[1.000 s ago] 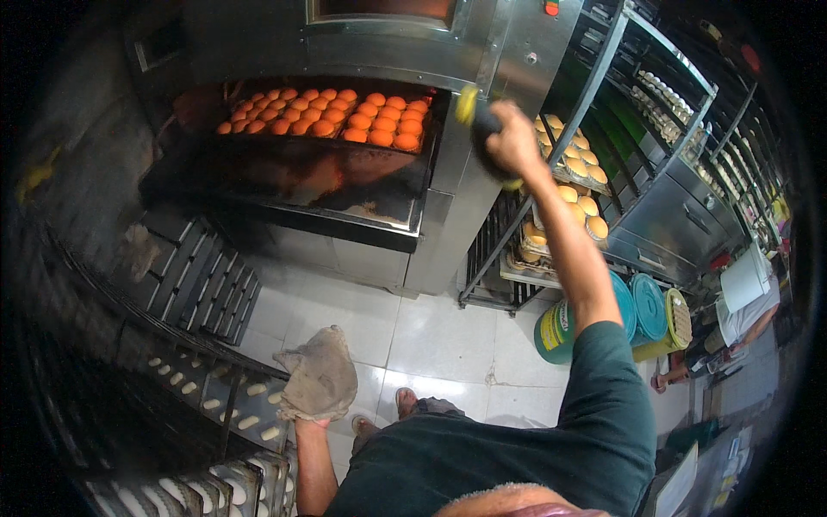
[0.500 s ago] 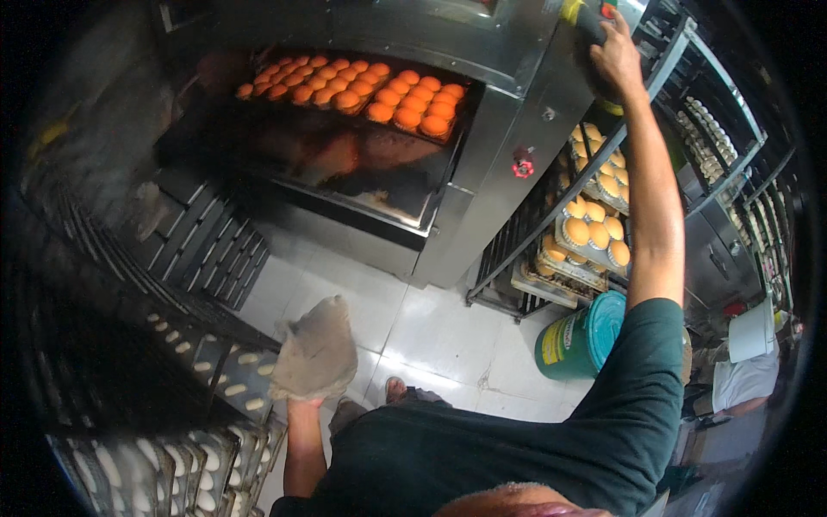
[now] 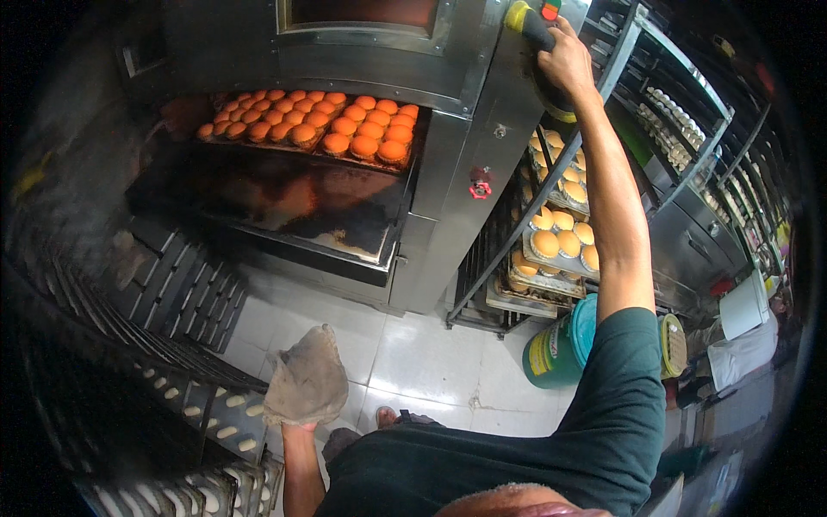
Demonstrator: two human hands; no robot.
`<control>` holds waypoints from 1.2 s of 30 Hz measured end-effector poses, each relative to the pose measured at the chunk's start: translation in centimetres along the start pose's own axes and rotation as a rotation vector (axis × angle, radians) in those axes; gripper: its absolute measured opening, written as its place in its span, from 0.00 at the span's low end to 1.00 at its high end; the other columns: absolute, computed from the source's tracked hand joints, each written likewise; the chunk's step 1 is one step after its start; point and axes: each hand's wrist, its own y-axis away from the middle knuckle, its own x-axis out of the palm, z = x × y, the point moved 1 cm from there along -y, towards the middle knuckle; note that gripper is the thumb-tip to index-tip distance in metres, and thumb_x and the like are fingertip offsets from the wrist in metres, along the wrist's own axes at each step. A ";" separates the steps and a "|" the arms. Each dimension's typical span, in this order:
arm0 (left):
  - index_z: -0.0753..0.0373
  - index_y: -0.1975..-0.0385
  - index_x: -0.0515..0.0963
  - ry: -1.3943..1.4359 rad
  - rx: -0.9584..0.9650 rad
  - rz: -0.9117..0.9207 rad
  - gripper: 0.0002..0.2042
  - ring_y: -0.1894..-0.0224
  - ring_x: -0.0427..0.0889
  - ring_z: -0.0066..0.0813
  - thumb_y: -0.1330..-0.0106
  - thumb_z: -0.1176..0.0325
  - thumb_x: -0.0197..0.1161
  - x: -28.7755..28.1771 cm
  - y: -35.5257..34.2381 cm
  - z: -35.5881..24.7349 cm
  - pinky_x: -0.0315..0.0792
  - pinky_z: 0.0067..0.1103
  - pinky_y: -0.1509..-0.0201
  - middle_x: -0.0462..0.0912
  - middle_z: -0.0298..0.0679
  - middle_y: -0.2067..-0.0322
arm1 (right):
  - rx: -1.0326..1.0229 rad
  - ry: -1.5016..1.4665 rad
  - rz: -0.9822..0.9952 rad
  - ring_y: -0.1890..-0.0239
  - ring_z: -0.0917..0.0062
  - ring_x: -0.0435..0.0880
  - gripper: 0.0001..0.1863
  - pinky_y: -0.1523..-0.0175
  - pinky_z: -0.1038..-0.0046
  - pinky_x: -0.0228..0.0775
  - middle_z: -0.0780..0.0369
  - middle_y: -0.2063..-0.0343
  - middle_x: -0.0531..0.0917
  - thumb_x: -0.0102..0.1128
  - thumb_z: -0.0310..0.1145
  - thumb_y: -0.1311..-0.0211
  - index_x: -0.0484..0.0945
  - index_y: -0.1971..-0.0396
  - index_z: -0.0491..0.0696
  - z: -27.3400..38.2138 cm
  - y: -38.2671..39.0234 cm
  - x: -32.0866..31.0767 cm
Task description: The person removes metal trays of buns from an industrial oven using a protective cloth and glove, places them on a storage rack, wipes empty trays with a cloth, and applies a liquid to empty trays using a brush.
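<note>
My right hand (image 3: 564,60) is raised at the oven's (image 3: 379,69) right pillar, closed on a black-and-yellow object (image 3: 530,30) I cannot make out, with fingertips at a red-and-green switch (image 3: 551,9). A red valve handle (image 3: 480,188) sits lower on the pillar. My left hand (image 3: 297,428) is low at bottom centre, closed on a brown cloth (image 3: 306,379) that hides most of it. In the oven's opening, trays of orange-glowing buns (image 3: 366,129) stand behind a dark metal plate (image 3: 258,202).
A rack (image 3: 508,250) of baked buns (image 3: 568,246) stands right of the oven, lidded buckets (image 3: 547,358) at its foot. Racks with dough trays (image 3: 233,414) line the lower left. At far right, a co-worker (image 3: 736,362) is beside a white container (image 3: 741,302). Tiled floor (image 3: 413,362) lies below.
My right hand has risen from beside the oven's opening to the switch high on the pillar, still holding the black-and-yellow object. My left hand stays low with the cloth.
</note>
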 end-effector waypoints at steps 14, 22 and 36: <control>0.61 0.38 0.64 -0.059 0.087 0.000 0.29 0.37 0.66 0.40 0.30 0.46 0.46 0.4 1.3 -1.0 0.61 0.36 0.34 0.68 0.43 0.39 | 0.043 -0.041 -0.074 0.38 0.56 0.66 0.25 0.35 0.64 0.62 0.50 0.36 0.62 0.58 0.23 0.60 0.75 0.55 0.38 4.8 2.7 0.2; 0.59 0.40 0.67 -0.219 0.198 -0.052 0.26 0.40 0.70 0.39 0.30 0.47 0.46 -1.1 0.8 -2.1 0.64 0.34 0.36 0.71 0.40 0.42 | -0.140 -0.017 -0.229 0.42 0.59 0.71 0.16 0.40 0.68 0.66 0.52 0.43 0.71 0.55 0.22 0.60 0.77 0.65 0.39 3.3 1.7 0.1; 0.58 0.37 0.63 -0.051 0.253 -0.010 0.28 0.36 0.65 0.39 0.30 0.47 0.48 3.7 -4.4 -7.1 0.60 0.37 0.32 0.67 0.39 0.38 | -0.121 0.156 -0.084 0.41 0.59 0.72 0.28 0.40 0.62 0.67 0.56 0.36 0.65 0.60 0.36 0.50 0.74 0.46 0.45 0.8 0.6 2.6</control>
